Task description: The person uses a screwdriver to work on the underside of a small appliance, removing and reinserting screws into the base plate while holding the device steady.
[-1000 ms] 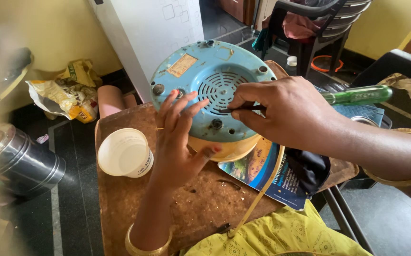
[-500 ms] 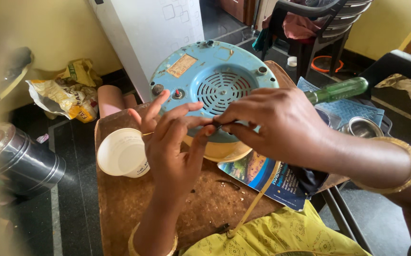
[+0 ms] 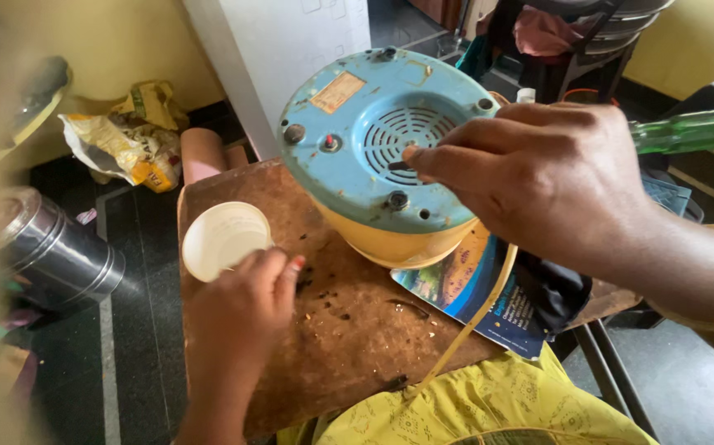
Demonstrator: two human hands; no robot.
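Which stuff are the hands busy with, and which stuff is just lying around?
In use:
- blue and yellow appliance, under the right hand
- green-handled screwdriver
- white cup, by the left hand

Lying about:
- steel container
- crumpled yellow bags
- magazine

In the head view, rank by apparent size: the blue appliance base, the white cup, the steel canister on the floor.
1. Blue appliance base, clearly largest.
2. and 3. Steel canister and white cup look similar; the canister is partly cut off and farther away, so unranked.
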